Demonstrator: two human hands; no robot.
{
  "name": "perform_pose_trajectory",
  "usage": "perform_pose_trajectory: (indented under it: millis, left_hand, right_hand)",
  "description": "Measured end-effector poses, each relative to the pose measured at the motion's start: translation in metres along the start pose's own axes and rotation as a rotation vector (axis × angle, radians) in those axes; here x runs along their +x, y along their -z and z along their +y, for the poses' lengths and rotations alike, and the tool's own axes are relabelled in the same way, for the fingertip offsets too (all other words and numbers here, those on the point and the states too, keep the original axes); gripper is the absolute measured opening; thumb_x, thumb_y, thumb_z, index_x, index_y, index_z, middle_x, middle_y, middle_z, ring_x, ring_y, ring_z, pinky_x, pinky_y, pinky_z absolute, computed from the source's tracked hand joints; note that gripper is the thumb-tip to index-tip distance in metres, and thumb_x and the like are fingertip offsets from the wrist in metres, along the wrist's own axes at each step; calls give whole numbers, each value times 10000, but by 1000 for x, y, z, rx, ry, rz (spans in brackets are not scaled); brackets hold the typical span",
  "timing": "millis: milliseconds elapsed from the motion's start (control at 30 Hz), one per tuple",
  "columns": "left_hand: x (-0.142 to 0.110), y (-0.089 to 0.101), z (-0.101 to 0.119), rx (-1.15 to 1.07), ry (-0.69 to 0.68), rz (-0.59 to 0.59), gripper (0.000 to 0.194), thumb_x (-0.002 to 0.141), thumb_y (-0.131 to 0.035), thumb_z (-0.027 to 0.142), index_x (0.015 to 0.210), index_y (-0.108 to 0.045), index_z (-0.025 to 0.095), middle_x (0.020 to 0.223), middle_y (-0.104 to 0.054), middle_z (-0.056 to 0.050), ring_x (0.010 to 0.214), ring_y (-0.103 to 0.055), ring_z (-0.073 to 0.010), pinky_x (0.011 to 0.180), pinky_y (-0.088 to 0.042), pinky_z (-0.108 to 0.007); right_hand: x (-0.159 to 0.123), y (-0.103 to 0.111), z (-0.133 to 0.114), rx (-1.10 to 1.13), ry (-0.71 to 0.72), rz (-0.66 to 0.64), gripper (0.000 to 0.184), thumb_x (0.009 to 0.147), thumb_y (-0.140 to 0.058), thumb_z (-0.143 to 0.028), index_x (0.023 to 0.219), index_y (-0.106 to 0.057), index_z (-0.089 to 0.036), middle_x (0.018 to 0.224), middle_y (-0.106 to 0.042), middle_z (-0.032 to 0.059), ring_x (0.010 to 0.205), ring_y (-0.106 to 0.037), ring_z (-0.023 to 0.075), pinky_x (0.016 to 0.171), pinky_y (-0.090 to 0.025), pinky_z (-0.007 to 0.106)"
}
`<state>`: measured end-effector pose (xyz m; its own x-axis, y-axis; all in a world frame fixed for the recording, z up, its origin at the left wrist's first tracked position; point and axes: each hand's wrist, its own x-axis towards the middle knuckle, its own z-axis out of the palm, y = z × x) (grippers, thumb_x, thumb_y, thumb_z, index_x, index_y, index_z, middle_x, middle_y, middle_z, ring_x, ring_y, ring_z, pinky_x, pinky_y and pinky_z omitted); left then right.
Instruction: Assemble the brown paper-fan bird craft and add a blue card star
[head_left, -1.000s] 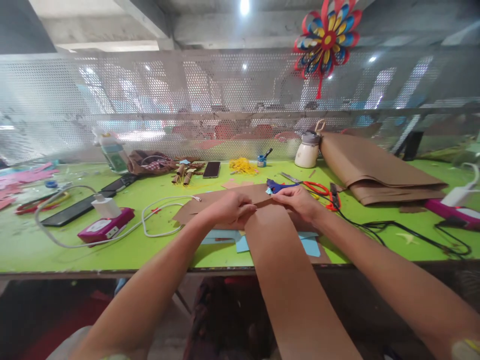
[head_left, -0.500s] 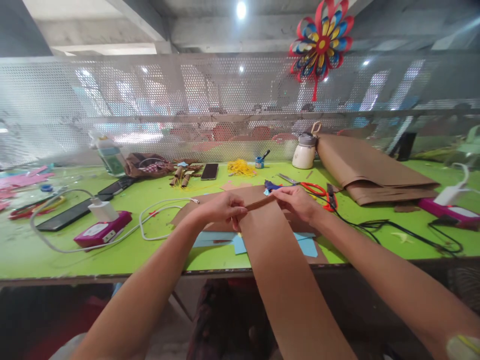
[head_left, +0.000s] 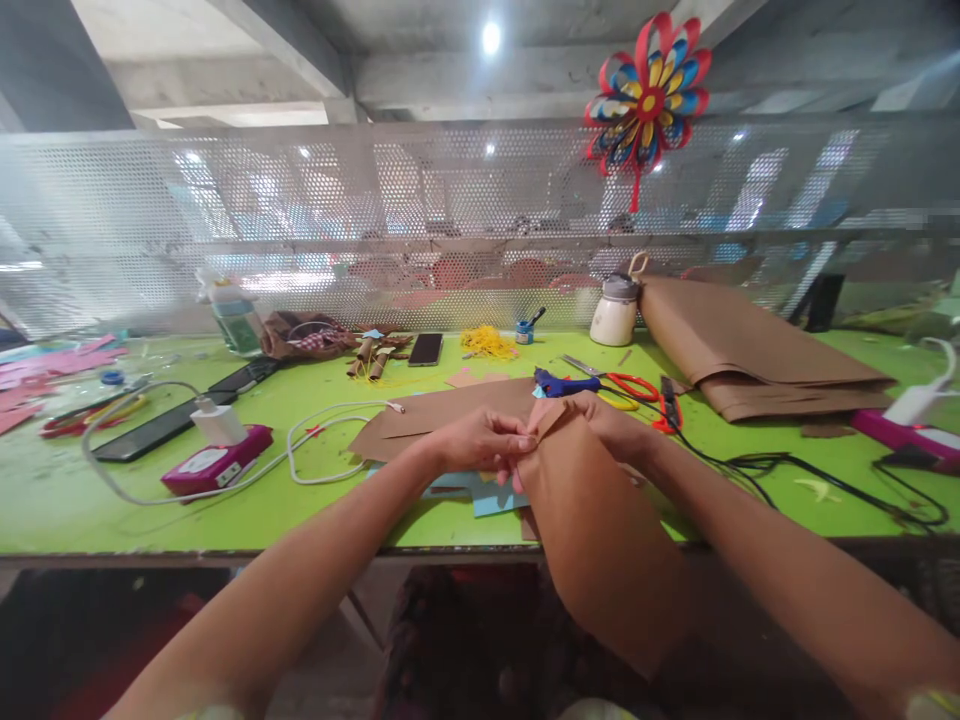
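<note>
A long strip of brown paper hangs from both hands over the table's front edge, its lower part curling toward me. My left hand pinches the strip's left top corner between thumb and fingers. On the right side, my right hand grips the same folded top end, its fingers partly hidden behind the paper. Beneath the hands lie a sheet of brown paper and light blue paper pieces. Just beyond my right hand is a blue-handled tool, beside orange-handled scissors.
A folded stack of brown paper stands at the right, by a white bottle. Yellow string, a phone and paper rolls lie at the back. A purple power strip with a white cable sits left.
My hands have come closer together and moved slightly right. The top end of the strip has turned and is bent between them, and its hanging part now bows and curls.
</note>
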<state>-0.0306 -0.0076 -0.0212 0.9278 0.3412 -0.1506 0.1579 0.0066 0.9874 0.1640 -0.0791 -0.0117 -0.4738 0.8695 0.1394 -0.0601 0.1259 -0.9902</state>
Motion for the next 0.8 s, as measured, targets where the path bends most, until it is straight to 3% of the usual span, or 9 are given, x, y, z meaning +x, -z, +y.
perform_pose_trajectory:
  millis: [167,333,500,600,800]
  left_hand:
    - [0,-2,-3,-8,6,-6,406,634,-743,475,844,-635,145,652,-632,7,523,-532,-80,516,-393,-204]
    - [1,9,-6,39,-76,241,370,687,-706,433,868,-661,113,725,-629,-23,624,-543,-108,608,-423,-238]
    - [-2,23,1,51,-198,456,420,775,-588,497,854,-661,91,739,-622,-44,668,-550,-110,685,-439,-260]
    - [-6,24,7,131,-188,443,473,778,-575,524,889,-681,77,765,-646,-78,695,-564,-125,705,-444,-272]
    - [-8,23,9,300,-122,415,469,765,-577,519,884,-700,82,841,-680,-103,721,-589,-147,687,-449,-271]
  right_hand:
    - [2,0,3,-39,71,100,237,597,-771,-348,672,-637,-167,750,-635,19,696,-584,161,626,-465,270]
    - [7,7,13,21,64,203,262,672,-733,-368,790,-620,-164,729,-597,-2,616,-534,107,582,-417,234]
    - [15,12,19,-305,14,194,302,715,-683,-425,818,-646,-143,768,-630,26,677,-550,133,618,-408,254]
    - [18,14,18,-459,23,200,308,715,-666,-440,792,-660,-142,767,-634,28,698,-550,142,644,-411,265]
    - [24,16,17,-549,-74,153,284,709,-636,-432,745,-659,-151,681,-628,7,612,-534,128,580,-407,260]
